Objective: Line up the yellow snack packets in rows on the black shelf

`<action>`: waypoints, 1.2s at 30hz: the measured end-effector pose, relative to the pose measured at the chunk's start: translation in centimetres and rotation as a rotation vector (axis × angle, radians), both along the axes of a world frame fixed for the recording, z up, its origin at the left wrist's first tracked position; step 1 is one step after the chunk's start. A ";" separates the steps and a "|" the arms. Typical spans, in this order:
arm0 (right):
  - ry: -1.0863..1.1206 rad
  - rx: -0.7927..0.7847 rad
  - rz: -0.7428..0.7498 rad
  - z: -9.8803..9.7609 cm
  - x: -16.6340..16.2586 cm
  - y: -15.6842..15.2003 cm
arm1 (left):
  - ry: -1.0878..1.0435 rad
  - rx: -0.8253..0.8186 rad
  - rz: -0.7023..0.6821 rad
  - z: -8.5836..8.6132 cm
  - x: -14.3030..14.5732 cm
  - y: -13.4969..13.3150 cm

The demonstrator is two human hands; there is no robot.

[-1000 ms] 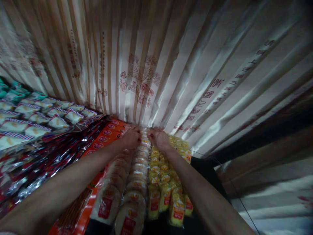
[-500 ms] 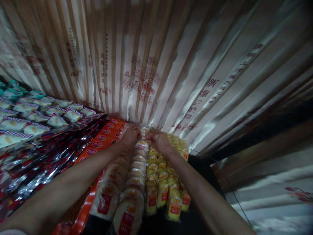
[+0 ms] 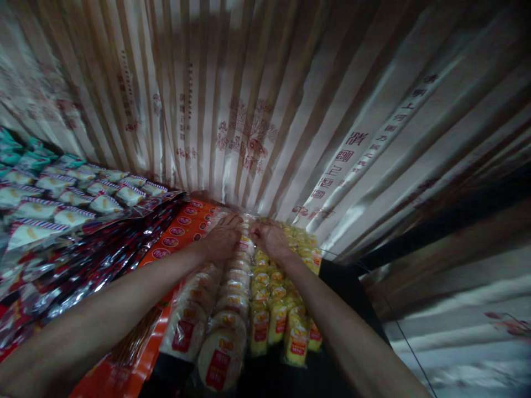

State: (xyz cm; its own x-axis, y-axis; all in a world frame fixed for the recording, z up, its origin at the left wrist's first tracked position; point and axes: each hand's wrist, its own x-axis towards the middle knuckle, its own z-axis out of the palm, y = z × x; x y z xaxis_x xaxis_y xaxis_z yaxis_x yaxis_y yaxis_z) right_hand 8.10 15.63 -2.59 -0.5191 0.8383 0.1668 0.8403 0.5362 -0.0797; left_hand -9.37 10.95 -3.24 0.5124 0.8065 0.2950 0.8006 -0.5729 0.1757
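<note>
The far end of the cracker row (image 3: 234,301), which runs lengthwise toward the curtain (image 3: 265,110), is flanked by the flattened left hand (image 3: 223,237) and the curled right hand (image 3: 271,239), its grip being hidden.

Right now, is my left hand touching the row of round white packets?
Touching. The head view shows the left hand lying palm down on the far end of the round white packets, with no gap under it.

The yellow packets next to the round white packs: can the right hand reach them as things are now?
Probably yes. The right hand rests at the far end of the yellow packets, which lie uncovered along that forearm; nothing stands between.
</note>
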 end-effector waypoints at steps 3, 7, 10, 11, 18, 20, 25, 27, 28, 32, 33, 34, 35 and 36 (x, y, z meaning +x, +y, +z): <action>0.031 0.016 0.021 0.1 0.1 -0.2 | -0.053 0.007 0.036 -0.9 0.3 0.5; 0.088 0.092 0.147 0.1 0.5 -0.6 | -0.146 0.111 0.088 -2.1 0.4 1.6; 0.084 0.057 0.222 0.0 0.6 -0.9 | -0.165 0.134 0.110 -2.5 0.6 2.2; 0.073 0.044 0.220 0.0 0.6 -1.0 | -0.159 0.128 0.117 -2.5 0.7 2.2; -0.022 0.080 0.093 -0.2 -0.3 -1.5 | -0.133 0.149 0.075 -0.9 0.0 0.0; -0.031 0.076 0.085 -0.1 -0.4 -1.7 | -0.088 0.069 0.013 -0.4 -0.4 -1.0; -0.023 0.048 0.075 0.0 -0.5 -1.7 | 0.006 -0.059 0.009 -0.3 -0.3 -1.9; -0.008 0.047 0.075 0.0 -0.5 -1.7 | -0.020 -0.036 0.042 -0.9 -0.1 -1.7; 0.002 0.056 0.078 0.0 -0.5 -1.7 | -0.043 -0.012 0.056 -1.2 0.0 -1.5; 0.067 0.100 0.136 0.2 0.0 -2.2 | -0.117 0.076 0.120 -2.3 0.1 -0.8; 0.081 0.092 0.167 0.2 0.2 -2.4 | -0.131 0.091 0.147 -2.5 0.2 -0.7; 0.091 0.072 0.201 0.2 0.4 -2.5 | -0.148 0.107 0.175 -2.7 0.3 -0.6; 0.097 0.045 0.232 0.2 0.6 -2.7 | -0.168 0.122 0.200 -2.9 0.4 -0.6; 0.100 0.016 0.253 0.2 0.7 -2.8 | -0.187 0.133 0.216 -3.1 0.5 -0.6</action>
